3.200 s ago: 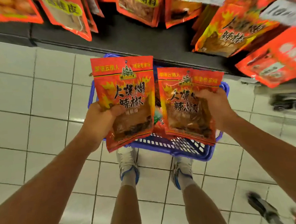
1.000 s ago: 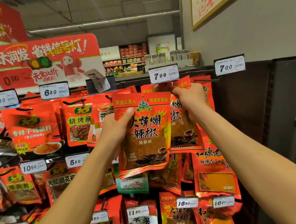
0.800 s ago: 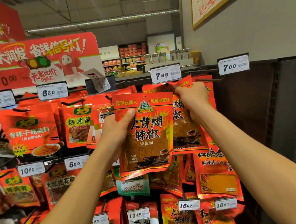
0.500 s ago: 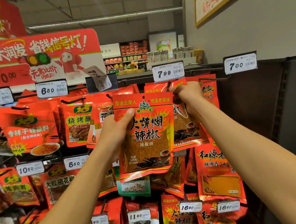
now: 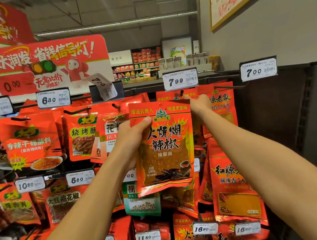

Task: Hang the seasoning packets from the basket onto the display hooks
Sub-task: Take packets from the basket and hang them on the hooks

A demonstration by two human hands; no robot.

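My left hand (image 5: 134,140) grips a red chili-powder packet (image 5: 164,150) by its left edge, thumb on the front, and holds it upright in front of the rack. Behind it, my right hand (image 5: 199,103) pinches the top of a second red packet (image 5: 168,97), which is mostly hidden by the first. That top edge sits at the black display hook (image 5: 180,93) under the 7.99 price tag (image 5: 180,80). I cannot tell whether the hook passes through the packet's hole. The basket is out of view.
Rows of red seasoning packets hang on hooks all around, with price tags such as 7.00 (image 5: 258,71) at the right and 6.80 (image 5: 53,99) at the left. A red promotional sign (image 5: 40,63) stands above the rack. A grey wall (image 5: 290,27) rises at the right.
From the basket at floor level, both hands have come up to the rack with a packet each. Over the last second my right hand has moved its packet's top up to the 7.99 hook.
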